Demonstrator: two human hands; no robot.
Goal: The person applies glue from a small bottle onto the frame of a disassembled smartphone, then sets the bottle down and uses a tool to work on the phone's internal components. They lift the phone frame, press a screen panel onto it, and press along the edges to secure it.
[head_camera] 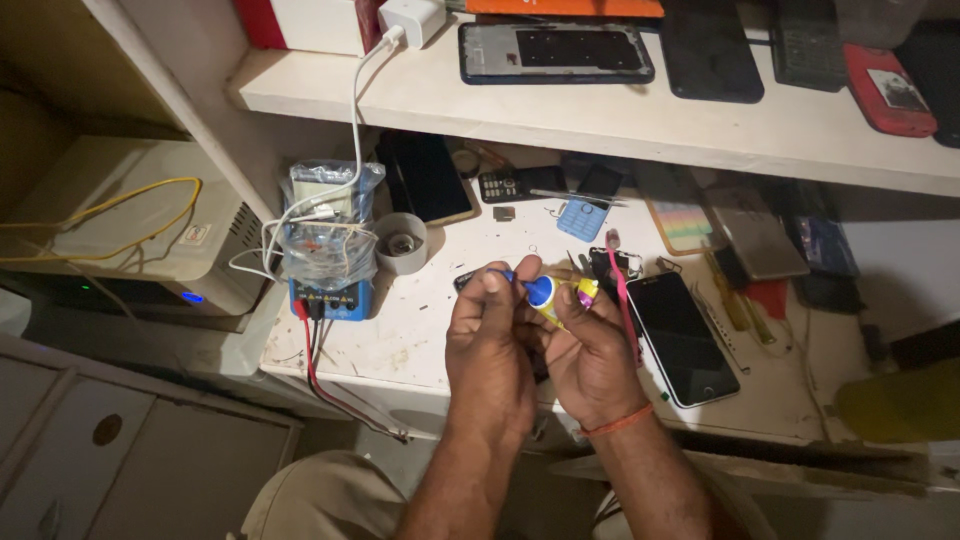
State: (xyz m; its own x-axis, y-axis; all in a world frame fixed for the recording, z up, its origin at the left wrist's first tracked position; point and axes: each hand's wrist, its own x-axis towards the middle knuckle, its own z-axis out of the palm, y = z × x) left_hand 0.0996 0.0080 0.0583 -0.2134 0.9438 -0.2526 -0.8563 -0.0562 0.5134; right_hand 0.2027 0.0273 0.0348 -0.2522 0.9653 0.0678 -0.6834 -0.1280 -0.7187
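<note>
Over the counter [420,340], the left hand [492,350] pinches shut on a small yellow tube with a blue cap [543,296]. The right hand [590,355] closes its grip around the tube's body, just beside a black smartphone [682,338].

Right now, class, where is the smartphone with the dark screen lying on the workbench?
In the head view the smartphone lies flat on the white workbench, just right of the right hand, beside a pink strap.
</note>
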